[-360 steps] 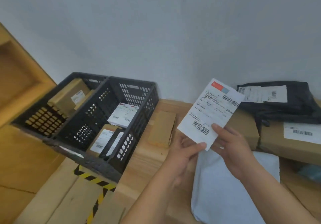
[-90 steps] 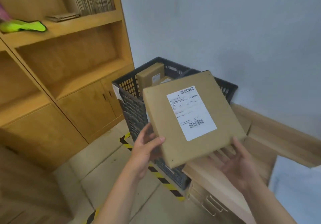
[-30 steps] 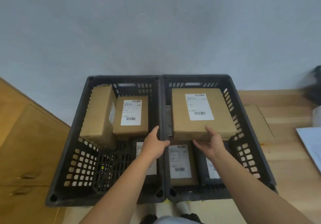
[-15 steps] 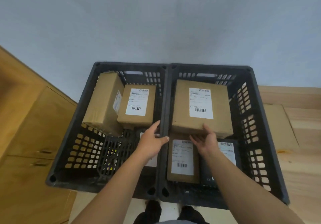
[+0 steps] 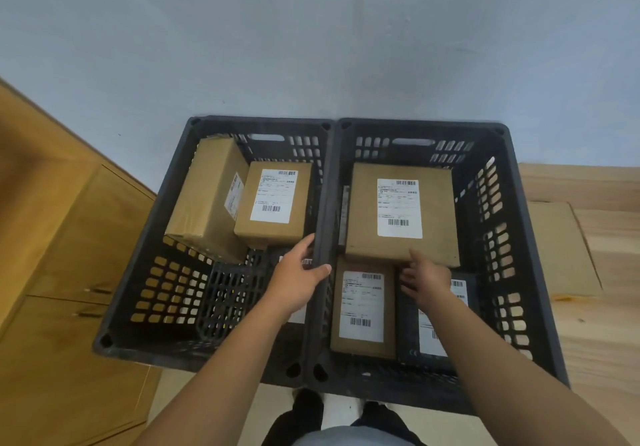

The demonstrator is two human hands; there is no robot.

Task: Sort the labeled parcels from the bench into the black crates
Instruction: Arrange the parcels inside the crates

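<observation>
Head view: parcel flat, label up

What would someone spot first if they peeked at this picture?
Two black crates stand side by side against the grey wall, with brown labeled parcels inside. The biggest parcel lies at the back of the right-hand crate, and the right hand touches its near edge. The left hand holds the rims where the crates meet.
</observation>
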